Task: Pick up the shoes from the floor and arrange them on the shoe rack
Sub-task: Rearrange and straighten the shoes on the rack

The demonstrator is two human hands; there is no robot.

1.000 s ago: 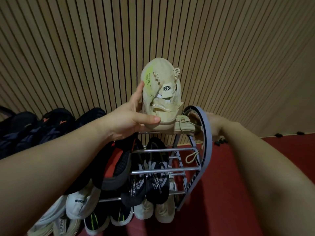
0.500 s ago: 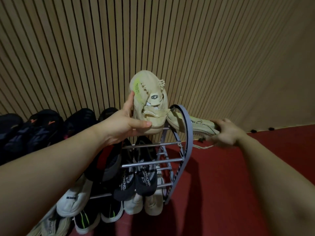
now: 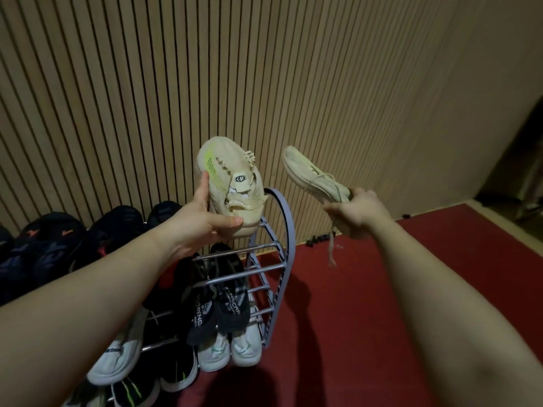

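My left hand (image 3: 202,221) grips a beige sneaker (image 3: 227,177) by its heel, toe pointing up, just above the top right corner of the grey metal shoe rack (image 3: 283,248). My right hand (image 3: 354,214) holds the second beige sneaker (image 3: 313,176) by its heel in the air to the right of the rack, toe up and to the left, with a lace dangling below. The rack stands against the slatted wall and holds dark sneakers on its upper tiers and white ones lower down.
A ribbed wooden wall (image 3: 235,83) runs behind the rack. Red floor (image 3: 352,318) spreads to the right of it. Small dark bits (image 3: 318,239) lie at the wall's foot. A dark object (image 3: 517,177) stands in the far right corner.
My right hand has pulled the second beige sneaker off the rack's top and lifted it up to the right. The left hand's sneaker has stayed over the rack's corner.
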